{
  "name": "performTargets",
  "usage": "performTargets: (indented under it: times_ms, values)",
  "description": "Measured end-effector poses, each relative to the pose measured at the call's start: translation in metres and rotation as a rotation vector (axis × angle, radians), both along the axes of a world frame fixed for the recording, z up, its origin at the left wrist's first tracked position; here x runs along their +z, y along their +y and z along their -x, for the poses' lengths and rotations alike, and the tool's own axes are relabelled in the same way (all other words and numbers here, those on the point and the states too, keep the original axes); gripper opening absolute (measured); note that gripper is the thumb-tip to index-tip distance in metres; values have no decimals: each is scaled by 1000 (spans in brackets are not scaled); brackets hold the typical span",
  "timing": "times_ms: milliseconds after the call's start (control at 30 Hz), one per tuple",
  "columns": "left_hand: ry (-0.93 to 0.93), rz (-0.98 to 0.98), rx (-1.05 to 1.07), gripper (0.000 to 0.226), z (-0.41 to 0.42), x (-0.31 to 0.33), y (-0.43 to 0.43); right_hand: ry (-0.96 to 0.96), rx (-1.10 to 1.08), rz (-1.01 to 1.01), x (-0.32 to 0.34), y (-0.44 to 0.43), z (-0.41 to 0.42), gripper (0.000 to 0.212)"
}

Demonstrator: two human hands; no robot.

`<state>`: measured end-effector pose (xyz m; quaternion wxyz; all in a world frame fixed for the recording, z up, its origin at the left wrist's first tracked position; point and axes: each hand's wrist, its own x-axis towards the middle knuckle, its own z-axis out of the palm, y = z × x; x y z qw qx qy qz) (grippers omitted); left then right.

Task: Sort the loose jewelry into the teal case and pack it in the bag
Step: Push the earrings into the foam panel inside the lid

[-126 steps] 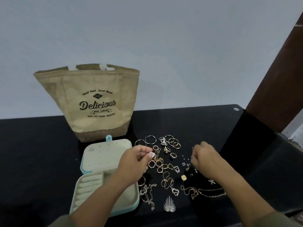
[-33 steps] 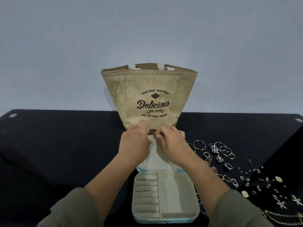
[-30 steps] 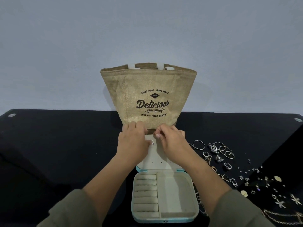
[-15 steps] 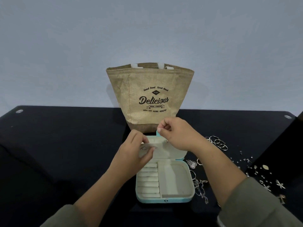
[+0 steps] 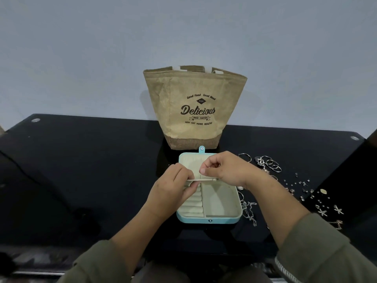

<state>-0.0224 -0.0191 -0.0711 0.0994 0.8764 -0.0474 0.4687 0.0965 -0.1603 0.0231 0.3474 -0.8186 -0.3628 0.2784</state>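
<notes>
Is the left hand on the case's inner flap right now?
Touching. The head view shows the left hand pinching the left end of the thin flap, which is seen edge-on above the open case.

The teal case [image 5: 210, 220] lies open on the bench [image 5: 81, 170], its lid folded back flat, with the snap tab pointing at the base of the bag [image 5: 195, 111]. Its cream tray has ring rolls on the left and one open compartment on the right. A thin cream panel [image 5: 201, 180] sits edge-on over the hinge, pinched by the left hand [image 5: 173, 188] and right hand [image 5: 228, 170]. The tan bag, printed "Delicious", stands upright just behind the case. Loose jewelry [image 5: 269, 164] lies scattered to the case's right: rings, hoops, studs, stars, a chain
</notes>
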Motion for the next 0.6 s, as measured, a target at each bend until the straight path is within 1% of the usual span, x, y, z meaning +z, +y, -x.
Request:
performTargets:
  times_ms: [200,600]
  values:
    - [-14,11,-6,16,-1,-6,-1,-24,3,26,-3,2,2,7]
    - [-12,46,6,17,-1,-6,-4,1,-21,45,-4,1,3,7]
